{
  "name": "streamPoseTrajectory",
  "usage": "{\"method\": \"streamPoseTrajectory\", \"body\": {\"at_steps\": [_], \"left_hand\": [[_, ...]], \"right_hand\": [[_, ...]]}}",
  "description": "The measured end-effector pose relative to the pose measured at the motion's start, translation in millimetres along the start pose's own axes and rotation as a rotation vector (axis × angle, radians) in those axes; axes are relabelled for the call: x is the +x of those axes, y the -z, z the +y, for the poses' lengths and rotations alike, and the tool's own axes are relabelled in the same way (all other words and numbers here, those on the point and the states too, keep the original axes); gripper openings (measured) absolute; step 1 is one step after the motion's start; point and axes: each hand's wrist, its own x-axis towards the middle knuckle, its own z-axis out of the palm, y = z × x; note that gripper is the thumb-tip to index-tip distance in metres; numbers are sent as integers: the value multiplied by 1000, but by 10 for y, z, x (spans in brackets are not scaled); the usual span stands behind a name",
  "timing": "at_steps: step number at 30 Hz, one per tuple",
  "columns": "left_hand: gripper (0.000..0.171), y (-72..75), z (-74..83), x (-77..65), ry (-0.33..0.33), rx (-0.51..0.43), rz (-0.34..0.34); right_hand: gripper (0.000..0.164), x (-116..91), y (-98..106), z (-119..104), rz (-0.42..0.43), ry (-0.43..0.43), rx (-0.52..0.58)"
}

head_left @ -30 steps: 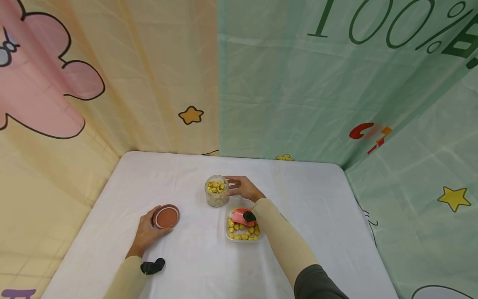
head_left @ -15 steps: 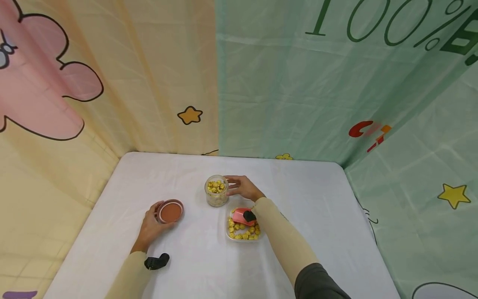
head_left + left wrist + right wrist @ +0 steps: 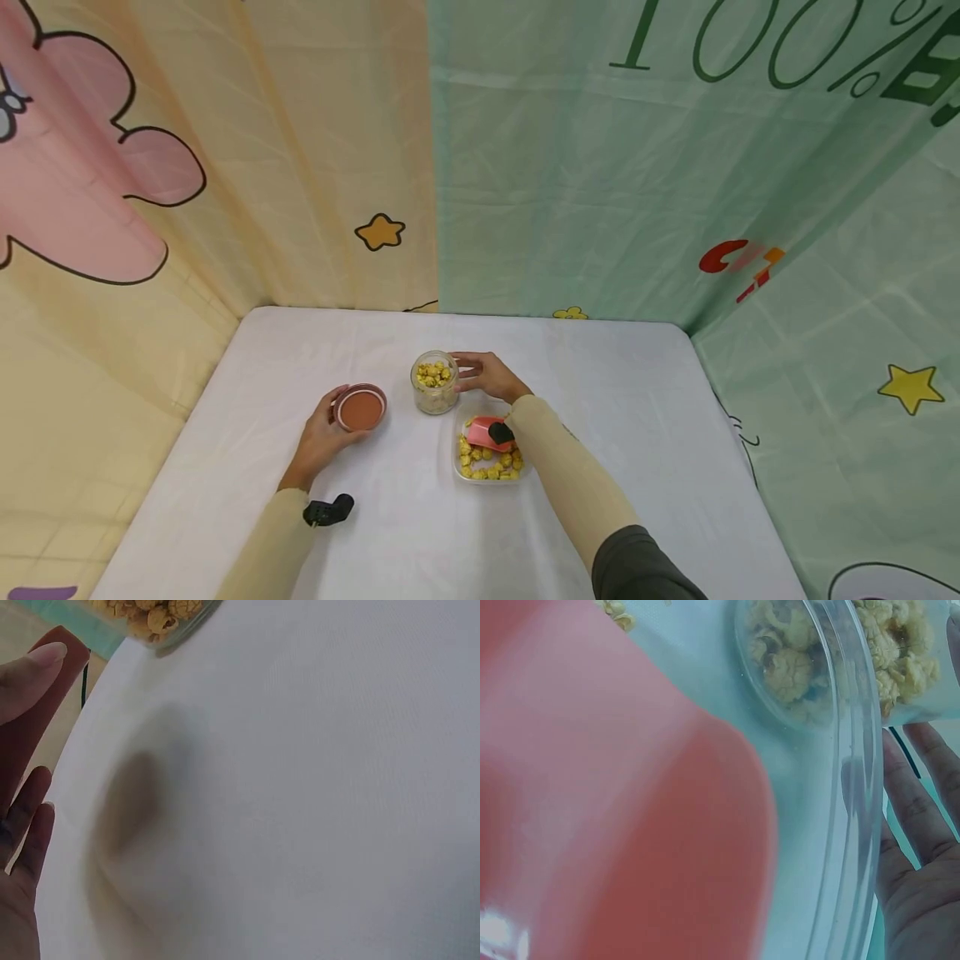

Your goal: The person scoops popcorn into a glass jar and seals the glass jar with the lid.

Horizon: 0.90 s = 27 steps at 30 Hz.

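Observation:
My left hand (image 3: 318, 443) grips a round reddish-brown lid (image 3: 361, 411) by its rim, its inner side facing up, above the table left of the jar. In the left wrist view the thumb presses the lid's edge (image 3: 45, 697). A clear jar (image 3: 433, 400) of yellow popcorn stands uncovered at the middle of the table. My right hand (image 3: 491, 377) holds the jar's right side between thumb and fingers. Under my right forearm, a clear square tub (image 3: 480, 482) holds more popcorn and a pink scoop (image 3: 482, 434). The scoop fills much of the right wrist view.
A white cloth covers the table (image 3: 600, 400). Printed curtains (image 3: 555, 167) hang behind it and along both sides. A black strap device (image 3: 328, 510) sits on my left wrist, and another black piece (image 3: 500, 433) shows by the right sleeve, over the scoop.
My left hand has carried the lid forward and to the right, closer to the jar. The right hand, jar, tub and scoop have stayed in place.

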Motion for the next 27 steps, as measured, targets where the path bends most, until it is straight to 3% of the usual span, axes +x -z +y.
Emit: {"method": "streamPoseTrajectory", "body": {"at_steps": [14,27], "left_hand": [[99,-139,231,136,4,21,-4],[95,-208,353,159,-77,60,3]], "right_hand": [[63,3,5,6,-6,1,-4],[62,3,0,11,2,7,6]]}}
